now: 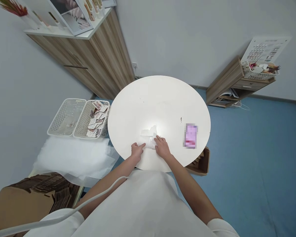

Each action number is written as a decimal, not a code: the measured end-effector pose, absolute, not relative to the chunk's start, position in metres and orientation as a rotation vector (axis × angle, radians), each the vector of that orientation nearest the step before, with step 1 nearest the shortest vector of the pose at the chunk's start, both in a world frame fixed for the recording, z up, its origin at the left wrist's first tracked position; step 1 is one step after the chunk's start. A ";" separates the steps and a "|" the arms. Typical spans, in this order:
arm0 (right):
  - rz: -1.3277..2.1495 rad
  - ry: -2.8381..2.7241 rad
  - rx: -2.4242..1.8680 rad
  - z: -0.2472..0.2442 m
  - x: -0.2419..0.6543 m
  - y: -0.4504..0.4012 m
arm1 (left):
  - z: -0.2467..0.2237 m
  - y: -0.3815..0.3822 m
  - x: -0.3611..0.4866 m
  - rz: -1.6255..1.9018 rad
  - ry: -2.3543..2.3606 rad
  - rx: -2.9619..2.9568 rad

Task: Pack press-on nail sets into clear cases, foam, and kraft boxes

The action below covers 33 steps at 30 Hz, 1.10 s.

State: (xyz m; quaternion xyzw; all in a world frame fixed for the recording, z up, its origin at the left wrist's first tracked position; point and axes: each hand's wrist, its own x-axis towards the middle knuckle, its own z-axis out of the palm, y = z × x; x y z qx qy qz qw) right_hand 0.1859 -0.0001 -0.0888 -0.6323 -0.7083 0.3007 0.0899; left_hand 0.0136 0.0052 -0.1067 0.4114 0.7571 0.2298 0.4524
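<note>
A small, whitish, partly see-through wrapping sheet (149, 141) lies folded on the round white table (158, 95), near its front edge. Its upper flap stands up unevenly, and I cannot make out what is inside. My left hand (137, 150) is at its left lower edge, with the thumb pointing inward onto it and the other fingers partly hidden. On the right side, my right hand (162, 147) grips the sheet, its fingertips on top and the thumb at the lower edge. To the right lies a blurred pink-purple rectangular item (190, 136), apart from both hands.
Left of the table stand two white baskets; the nearer basket (88, 112) holds printed cards. Stacked translucent sheets (74, 156) and flattened brown cardboard (22, 204) lie below them. A brown box (204, 163) sits under the table's right edge. A white cable (93, 197) crosses my left arm.
</note>
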 end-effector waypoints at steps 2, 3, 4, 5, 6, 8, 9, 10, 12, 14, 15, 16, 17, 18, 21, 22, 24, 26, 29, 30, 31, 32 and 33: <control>0.910 -2.095 -1.861 -0.090 0.185 -0.002 | -0.106 0.010 0.018 0.562 1.896 0.916; 0.920 -2.081 -1.854 -0.090 0.185 -0.003 | -0.105 0.012 0.019 0.555 1.900 0.868; 0.930 -2.062 -1.851 -0.091 0.185 -0.004 | -0.103 0.013 0.019 0.552 1.895 0.843; 0.941 -2.043 -1.848 -0.092 0.184 -0.005 | -0.101 0.014 0.018 0.549 1.883 0.833; 0.949 -2.026 -1.845 -0.093 0.184 -0.005 | -0.098 0.014 0.017 0.546 1.869 0.835; 0.959 -2.005 -1.837 -0.095 0.184 -0.006 | -0.092 0.014 0.013 0.541 1.837 0.864; 0.959 -1.998 -1.836 -0.095 0.184 -0.006 | -0.089 0.014 0.013 0.541 1.824 0.885; 0.954 -1.991 -1.839 -0.096 0.184 -0.007 | -0.086 0.015 0.013 0.544 1.813 0.903; 0.934 -1.976 -1.860 -0.096 0.182 -0.007 | -0.081 0.017 0.016 0.552 1.789 0.964; 0.913 -1.960 -1.888 -0.095 0.181 -0.006 | -0.077 0.018 0.024 0.548 1.745 1.090; 0.916 -1.954 -1.897 -0.094 0.180 -0.006 | -0.076 0.019 0.029 0.537 1.712 1.171; 0.934 -1.945 -1.902 -0.094 0.180 -0.005 | -0.076 0.020 0.034 0.521 1.677 1.249; 0.968 -1.929 -1.901 -0.093 0.180 -0.004 | -0.076 0.020 0.039 0.501 1.643 1.316; 1.017 -1.902 -1.893 -0.092 0.180 -0.003 | -0.075 0.019 0.044 0.480 1.611 1.363; 1.201 -1.724 -1.843 -0.090 0.183 -0.001 | -0.076 0.016 0.055 0.435 1.513 1.437; 1.250 -1.634 -1.826 -0.089 0.183 0.000 | -0.077 0.015 0.058 0.426 1.484 1.452; 1.316 -1.464 -1.809 -0.088 0.184 0.002 | -0.079 0.010 0.060 0.425 1.451 1.465; 1.323 -1.371 -1.852 -0.088 0.181 0.003 | -0.080 0.005 0.060 0.448 1.456 1.449; 1.224 -1.396 -1.986 -0.090 0.174 0.006 | -0.083 -0.002 0.056 0.489 1.499 1.403; 1.174 -1.419 -2.019 -0.092 0.171 0.006 | -0.084 -0.004 0.053 0.502 1.524 1.405; 1.131 -1.441 -2.036 -0.093 0.170 0.006 | -0.085 -0.005 0.050 0.518 1.554 1.429; 1.098 -1.457 -2.040 -0.095 0.168 0.006 | -0.086 -0.005 0.046 0.534 1.581 1.481; 1.078 -1.467 -2.036 -0.097 0.168 0.005 | -0.087 -0.004 0.041 0.545 1.595 1.562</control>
